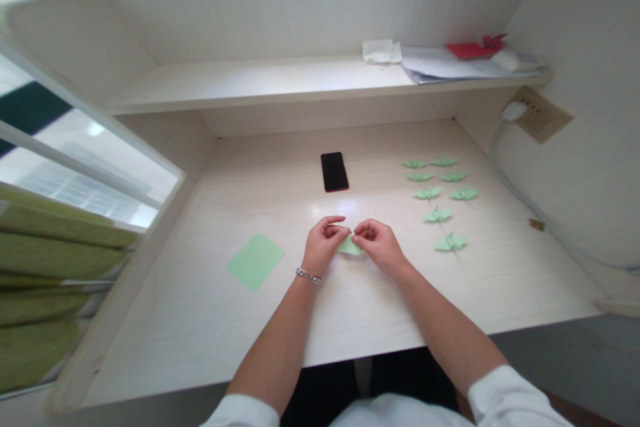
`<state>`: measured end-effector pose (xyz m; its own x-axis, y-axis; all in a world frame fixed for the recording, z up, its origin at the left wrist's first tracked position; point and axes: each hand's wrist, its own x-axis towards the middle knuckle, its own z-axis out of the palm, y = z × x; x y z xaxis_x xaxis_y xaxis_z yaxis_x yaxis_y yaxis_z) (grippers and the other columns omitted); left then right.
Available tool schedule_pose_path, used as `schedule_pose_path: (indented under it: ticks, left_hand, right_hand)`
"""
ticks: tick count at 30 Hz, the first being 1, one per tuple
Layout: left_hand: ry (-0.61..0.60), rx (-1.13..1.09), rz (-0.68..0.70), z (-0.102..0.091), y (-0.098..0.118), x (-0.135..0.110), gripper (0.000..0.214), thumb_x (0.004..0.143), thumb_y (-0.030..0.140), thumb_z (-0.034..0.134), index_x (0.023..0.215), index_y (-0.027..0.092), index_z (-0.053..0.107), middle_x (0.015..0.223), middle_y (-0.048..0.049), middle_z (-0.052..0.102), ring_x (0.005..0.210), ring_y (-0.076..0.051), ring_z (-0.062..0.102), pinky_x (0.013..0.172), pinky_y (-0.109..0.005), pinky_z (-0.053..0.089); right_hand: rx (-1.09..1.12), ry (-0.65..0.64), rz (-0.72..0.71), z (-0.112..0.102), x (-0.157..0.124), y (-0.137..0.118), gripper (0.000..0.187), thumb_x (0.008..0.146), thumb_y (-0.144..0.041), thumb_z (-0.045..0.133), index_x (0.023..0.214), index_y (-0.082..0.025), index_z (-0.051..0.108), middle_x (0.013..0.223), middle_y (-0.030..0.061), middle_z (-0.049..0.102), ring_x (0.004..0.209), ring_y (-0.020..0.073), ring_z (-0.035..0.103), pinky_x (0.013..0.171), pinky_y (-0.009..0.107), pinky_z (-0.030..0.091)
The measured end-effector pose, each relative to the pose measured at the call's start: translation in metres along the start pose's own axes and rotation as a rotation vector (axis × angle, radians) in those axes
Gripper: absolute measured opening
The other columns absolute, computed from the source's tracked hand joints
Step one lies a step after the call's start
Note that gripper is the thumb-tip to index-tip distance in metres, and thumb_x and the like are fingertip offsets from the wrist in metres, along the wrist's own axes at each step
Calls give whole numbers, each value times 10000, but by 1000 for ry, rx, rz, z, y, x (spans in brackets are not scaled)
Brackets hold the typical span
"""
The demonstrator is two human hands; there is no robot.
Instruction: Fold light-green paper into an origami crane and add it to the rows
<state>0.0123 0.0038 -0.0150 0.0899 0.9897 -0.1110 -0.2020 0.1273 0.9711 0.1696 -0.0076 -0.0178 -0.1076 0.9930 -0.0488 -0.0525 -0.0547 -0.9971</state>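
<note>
Bare forearms, rolled white sleeves [505,397], silver chain bracelet [308,275] on left wrist, white top

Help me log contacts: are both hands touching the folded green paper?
Touching. The head view shows the left hand and right hand pinching the folded green paper between their fingertips.

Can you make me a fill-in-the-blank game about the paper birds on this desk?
1. The left hand and right hand pinch a folded paper coloured ____.
2. The finished paper cranes lie to the ____ of both hands.
3. The flat sheet lies to their ____.
4. Beyond them, on the desk, lies a black ____.
Missing words: green, right, left, phone.
</note>
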Motion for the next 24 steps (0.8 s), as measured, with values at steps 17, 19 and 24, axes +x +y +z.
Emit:
schedule_pose_path:
  ticks: [17,19,24]
  left_hand:
    - [50,158,78,3,-2,-4,329,642,229,739,911,164,562,679,-7,650,602,-117,602,558,-211,453]
    - [85,153,72,2,-2,-4,350,636,244,743,917,169,548,694,-12,659,607,-125,611,561,-219,459]
    - [116,162,71,-1,-1,-2,378,629,262,749,925,167,535,689,-16,661,595,-132,613,549,-226,458]
  right_hand:
    - [-310,-96,55,-2,-1,1,194,783,-352,575,737,-167,614,616,-1,605,557,120,538,541,230,416]
    - [-255,-131,89,-2,-1,1,193,788,-352,569,750,-167,612,610,-2,605,543,120,541,537,231,420]
    - [-276,-138,90,-3,-1,-2,165,776,-323,584,716,-173,615,590,-2,610,535,118,539,536,230,413]
